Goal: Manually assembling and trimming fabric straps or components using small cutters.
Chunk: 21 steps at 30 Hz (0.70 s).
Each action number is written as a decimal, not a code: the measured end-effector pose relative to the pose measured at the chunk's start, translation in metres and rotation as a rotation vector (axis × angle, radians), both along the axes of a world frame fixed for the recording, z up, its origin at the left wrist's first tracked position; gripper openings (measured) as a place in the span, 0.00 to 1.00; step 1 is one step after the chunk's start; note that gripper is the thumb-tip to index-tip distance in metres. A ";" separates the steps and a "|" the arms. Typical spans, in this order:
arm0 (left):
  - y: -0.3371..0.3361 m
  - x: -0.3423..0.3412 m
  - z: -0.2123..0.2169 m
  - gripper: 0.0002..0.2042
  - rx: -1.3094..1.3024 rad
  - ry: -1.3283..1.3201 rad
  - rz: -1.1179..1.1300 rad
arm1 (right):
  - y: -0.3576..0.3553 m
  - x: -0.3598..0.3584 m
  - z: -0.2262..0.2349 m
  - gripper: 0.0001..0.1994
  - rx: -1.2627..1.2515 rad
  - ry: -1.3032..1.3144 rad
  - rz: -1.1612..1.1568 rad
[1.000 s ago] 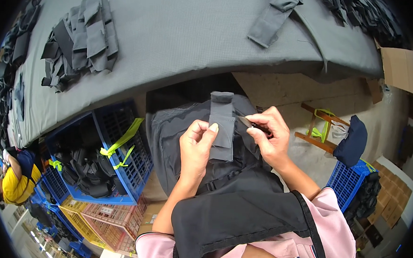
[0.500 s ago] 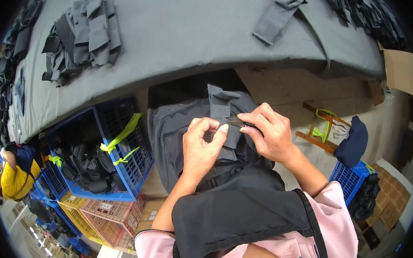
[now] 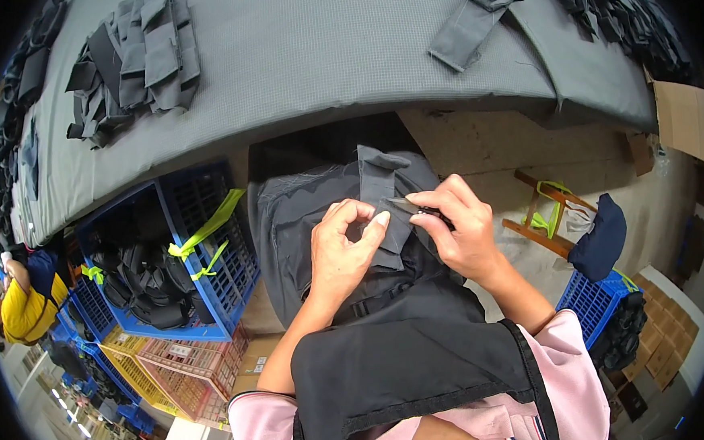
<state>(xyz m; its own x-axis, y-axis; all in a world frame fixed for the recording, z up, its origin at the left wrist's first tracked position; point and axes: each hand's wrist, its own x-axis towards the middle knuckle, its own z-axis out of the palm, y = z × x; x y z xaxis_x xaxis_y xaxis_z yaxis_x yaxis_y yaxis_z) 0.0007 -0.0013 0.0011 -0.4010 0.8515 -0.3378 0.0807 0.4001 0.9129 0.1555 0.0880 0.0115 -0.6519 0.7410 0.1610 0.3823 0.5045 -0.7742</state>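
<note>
Over my lap, my left hand (image 3: pixel 340 249) pinches a folded grey fabric strip (image 3: pixel 376 182) between thumb and fingertips. The strip stands up past the fingers, and its lower end (image 3: pixel 389 254) hangs below them. In my right hand (image 3: pixel 464 228) is a small pair of dark thread snips (image 3: pixel 424 209), closed in by the thumb and fingers. Their pointed tip lies against the strip, just right of my left thumb. Most of the snips' handle is covered by my fingers. Dark grey fabric (image 3: pixel 296 223) lies beneath both hands.
Ahead is a cloth-covered table (image 3: pixel 301 54) with a pile of grey strips (image 3: pixel 148 55) and a single strip (image 3: pixel 477 19). A blue crate (image 3: pixel 225 284) of black pieces stands left. To the right are a wooden stool (image 3: pixel 549 208) and another blue crate (image 3: pixel 591 306). A person in yellow (image 3: pixel 28 300) is far left.
The snips' blades have turned slightly and look narrower against the strip. Both hands keep nearly the same place and the left still pinches the strip.
</note>
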 end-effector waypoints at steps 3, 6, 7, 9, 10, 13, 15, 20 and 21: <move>-0.004 -0.003 -0.014 0.08 -0.091 -0.261 0.120 | -0.006 0.008 0.002 0.16 -0.251 0.096 -0.112; -0.001 -0.007 -0.022 0.10 -0.102 -0.590 0.206 | -0.007 0.007 -0.002 0.20 -0.376 0.002 -0.055; -0.001 -0.007 -0.014 0.11 -0.143 -0.594 0.172 | -0.009 0.007 -0.005 0.25 -0.307 0.038 0.001; -0.002 -0.003 -0.008 0.11 -0.165 -0.637 0.159 | -0.011 0.005 -0.002 0.28 -0.237 0.023 0.045; -0.002 -0.003 -0.008 0.11 -0.163 -0.636 0.159 | -0.011 0.002 -0.005 0.29 -0.202 0.019 0.058; -0.005 -0.005 -0.010 0.13 -0.164 -0.564 0.113 | -0.004 -0.014 -0.012 0.15 -0.161 0.038 0.069; -0.011 -0.004 -0.008 0.15 0.049 -0.591 0.011 | -0.001 -0.022 -0.017 0.09 -0.276 0.130 -0.025; -0.005 -0.003 -0.006 0.14 -0.089 -0.765 0.039 | 0.007 -0.040 -0.027 0.08 -1.429 0.393 -0.186; 0.000 -0.002 -0.007 0.13 -0.207 -0.812 0.132 | 0.009 -0.032 -0.041 0.07 -1.413 0.282 -0.137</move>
<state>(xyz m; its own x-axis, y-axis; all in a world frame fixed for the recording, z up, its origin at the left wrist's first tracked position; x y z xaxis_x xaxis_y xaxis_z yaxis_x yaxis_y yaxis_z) -0.0011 -0.0009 -0.0054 -0.0584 0.7043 -0.7075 -0.6270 0.5256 0.5750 0.1232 0.0971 -0.0292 -0.6347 0.4393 -0.6357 0.1174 -0.7583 -0.6413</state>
